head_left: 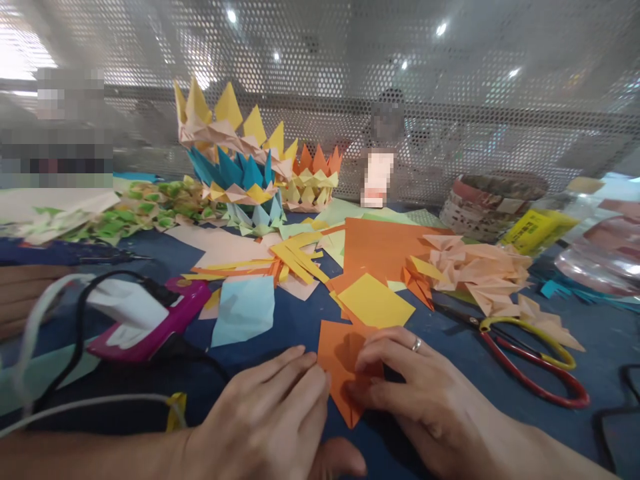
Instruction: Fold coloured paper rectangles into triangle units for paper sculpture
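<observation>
A small piece of orange paper [334, 347] lies on the blue table between my hands, its lower end folded to a point. Along its left edge rests my left hand [270, 407], fingers stretched side by side and the thumb apart, below the paper's point. My right hand [415, 387], with a ring on one finger, grips the paper's right side between bent fingers and thumb. Just beyond the fold, a yellow paper square [377, 300] overlaps a larger orange sheet [390, 243].
Red-and-yellow-handled scissors [535, 360] lie right, beside peach folded pieces [480, 267]. A purple power strip [145, 327] with cables sits left, near another person's hand [30, 297]. Folded paper crowns [240, 173], paper strips [295, 257] and a woven basket [493, 207] stand or lie farther back.
</observation>
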`<state>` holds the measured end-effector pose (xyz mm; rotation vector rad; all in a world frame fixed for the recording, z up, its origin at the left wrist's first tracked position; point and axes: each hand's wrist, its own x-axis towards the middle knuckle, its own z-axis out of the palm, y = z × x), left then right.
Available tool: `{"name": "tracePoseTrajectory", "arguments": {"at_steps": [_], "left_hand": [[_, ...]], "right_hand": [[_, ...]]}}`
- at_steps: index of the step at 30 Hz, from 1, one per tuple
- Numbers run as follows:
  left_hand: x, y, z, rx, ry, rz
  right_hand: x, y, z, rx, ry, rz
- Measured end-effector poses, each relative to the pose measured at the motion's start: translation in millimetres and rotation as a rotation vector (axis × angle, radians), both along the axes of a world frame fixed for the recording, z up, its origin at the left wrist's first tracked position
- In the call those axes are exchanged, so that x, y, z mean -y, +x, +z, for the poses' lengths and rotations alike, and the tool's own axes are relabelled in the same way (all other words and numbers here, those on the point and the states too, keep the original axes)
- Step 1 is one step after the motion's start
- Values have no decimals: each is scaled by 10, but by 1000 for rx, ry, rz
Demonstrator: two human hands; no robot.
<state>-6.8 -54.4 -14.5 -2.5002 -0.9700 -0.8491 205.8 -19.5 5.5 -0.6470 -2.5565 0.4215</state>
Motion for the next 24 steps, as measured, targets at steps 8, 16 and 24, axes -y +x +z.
{"name": "tracePoseTrajectory", "arguments": {"at_steps": [8, 16, 24], "left_hand": [[-45, 9, -12, 18, -22, -36], [-32, -23, 50, 41, 2, -40], [-44, -8, 93, 102, 145, -51]], "right_hand": [[-188, 139, -109, -15, 89, -310], [-290, 114, -123, -61, 165, -278], [-42, 26, 117, -106, 405, -103]]}}
